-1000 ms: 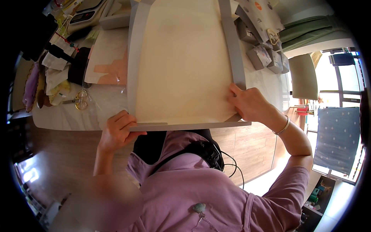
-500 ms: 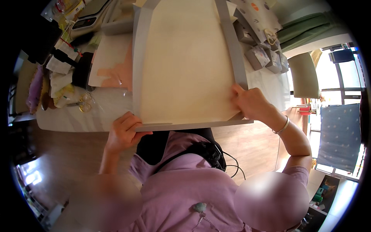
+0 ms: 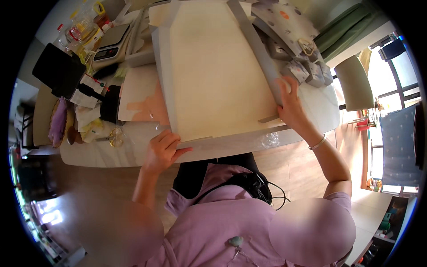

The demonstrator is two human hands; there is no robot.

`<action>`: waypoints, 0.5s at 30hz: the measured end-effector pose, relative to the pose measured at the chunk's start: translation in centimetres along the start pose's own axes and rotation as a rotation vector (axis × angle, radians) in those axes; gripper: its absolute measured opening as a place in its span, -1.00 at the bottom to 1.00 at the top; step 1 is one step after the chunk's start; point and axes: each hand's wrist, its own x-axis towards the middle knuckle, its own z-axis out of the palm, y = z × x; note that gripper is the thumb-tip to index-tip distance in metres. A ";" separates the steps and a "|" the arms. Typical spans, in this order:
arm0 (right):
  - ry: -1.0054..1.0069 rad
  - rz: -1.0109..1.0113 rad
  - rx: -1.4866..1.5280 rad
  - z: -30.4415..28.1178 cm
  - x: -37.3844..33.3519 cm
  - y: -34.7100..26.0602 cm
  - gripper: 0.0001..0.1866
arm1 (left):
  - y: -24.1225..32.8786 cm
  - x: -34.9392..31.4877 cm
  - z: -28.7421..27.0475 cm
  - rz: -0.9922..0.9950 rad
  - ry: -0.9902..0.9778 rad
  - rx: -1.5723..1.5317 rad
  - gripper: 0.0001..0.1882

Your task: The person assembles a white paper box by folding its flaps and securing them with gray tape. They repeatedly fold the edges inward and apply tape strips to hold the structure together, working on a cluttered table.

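Note:
A large shallow cardboard box [image 3: 222,84] lies before me, cream inside with grey side walls. My left hand [image 3: 163,150] pinches its near left corner, thumb stretched along the near wall. My right hand [image 3: 293,106] is on the right wall close to the near right corner, fingers over the wall's outer side and thumb by its inner side. The near wall [image 3: 231,146] leans outward, away from the base. A small grey flap [image 3: 268,119] sticks inward at the near right corner, beside my right thumb.
Left on the marble-patterned table [image 3: 89,153] are gold-handled scissors [image 3: 116,137], a pink-and-white sheet [image 3: 140,95], a black stand [image 3: 60,71] and a kitchen scale [image 3: 106,52]. Small grey boxes [image 3: 314,74] and a patterned bag [image 3: 284,22] stand right. A chair [image 3: 354,83] is beyond.
The near wall has tipped outward and the corner flap has come into sight. My right hand has shifted up along the right wall, fingers more spread. My left hand keeps its corner.

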 end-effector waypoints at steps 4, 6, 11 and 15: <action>-0.184 0.370 0.120 -0.1 -0.3 0.9 -0.42 | 0.3 -0.1 0.5 -0.017 -0.005 -0.009 -0.59; -0.210 0.396 0.114 -0.4 -0.2 1.1 -0.46 | 0.4 -0.1 0.6 -0.009 0.003 -0.018 -0.59; -0.228 0.365 0.077 -0.8 -0.7 1.0 -0.50 | 0.8 -0.2 0.6 -0.033 0.002 -0.027 -0.59; -0.165 0.155 0.098 -0.7 -2.1 1.6 -0.58 | 0.7 -0.7 0.7 -0.060 0.006 -0.070 -0.58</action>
